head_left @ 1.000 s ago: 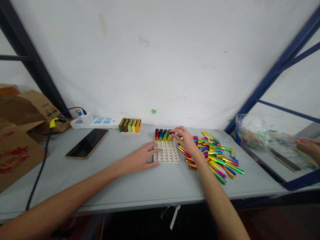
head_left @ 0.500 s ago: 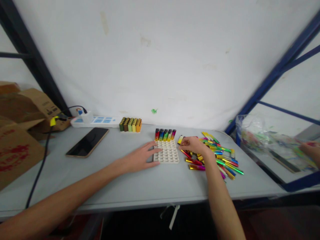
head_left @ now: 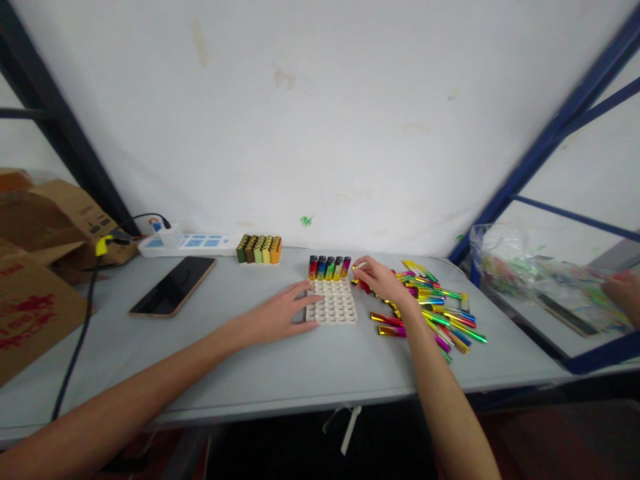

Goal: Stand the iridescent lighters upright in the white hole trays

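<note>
A white tray (head_left: 338,309) with rows of round holes lies on the table, and several upright lighters (head_left: 329,268) with dark tops stand along its back edge. My left hand (head_left: 286,313) rests at the tray's left side, fingers spread, some of them over the tray. Just right of the standing lighters, my right hand (head_left: 376,275) has its fingers pinched together; what they hold is too small to make out. Beneath and beyond that hand spreads a loose pile of shiny coloured pieces (head_left: 445,323), partly hidden by my right forearm.
A block of green, brown and yellow lighters (head_left: 259,251) stands at the back beside a white power strip (head_left: 200,244). A phone (head_left: 173,287) lies at left near cardboard boxes (head_left: 40,300). Beyond the blue frame at right are a plastic bag (head_left: 505,257) and another person's hand (head_left: 623,293).
My right hand has moved slightly back and left, off part of the pile and closer to the standing lighters. My left hand remains at the tray.
</note>
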A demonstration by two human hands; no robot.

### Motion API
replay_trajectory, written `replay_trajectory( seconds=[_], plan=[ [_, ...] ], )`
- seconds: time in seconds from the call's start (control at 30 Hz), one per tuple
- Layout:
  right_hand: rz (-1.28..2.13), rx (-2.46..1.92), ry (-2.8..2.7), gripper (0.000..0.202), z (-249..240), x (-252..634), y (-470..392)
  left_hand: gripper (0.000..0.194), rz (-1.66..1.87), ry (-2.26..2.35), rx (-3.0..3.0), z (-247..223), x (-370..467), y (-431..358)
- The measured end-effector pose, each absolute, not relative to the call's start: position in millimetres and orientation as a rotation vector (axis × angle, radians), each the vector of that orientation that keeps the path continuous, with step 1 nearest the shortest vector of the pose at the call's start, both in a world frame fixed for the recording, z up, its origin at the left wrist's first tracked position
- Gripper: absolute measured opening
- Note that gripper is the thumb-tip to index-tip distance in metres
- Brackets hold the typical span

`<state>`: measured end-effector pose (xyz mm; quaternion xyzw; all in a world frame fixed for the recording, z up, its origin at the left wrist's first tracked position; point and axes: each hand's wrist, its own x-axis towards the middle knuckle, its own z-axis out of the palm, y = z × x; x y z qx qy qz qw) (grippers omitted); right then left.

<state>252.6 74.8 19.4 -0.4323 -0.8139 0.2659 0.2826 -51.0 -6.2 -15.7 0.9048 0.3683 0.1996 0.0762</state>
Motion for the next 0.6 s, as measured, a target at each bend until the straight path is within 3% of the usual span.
replay_trajectory(
  seconds=[0.33,0.6],
  plan=[
    [0.393,-1.06,-2.257,0.025,19,257,82,0.05,0.619,1.09,2.723,-14,-51,-8],
    [0.498,-1.054,-2.126,0.034,16,256,84,0.051,0.581,1.097,2.713,-14,-51,-8]
  ],
)
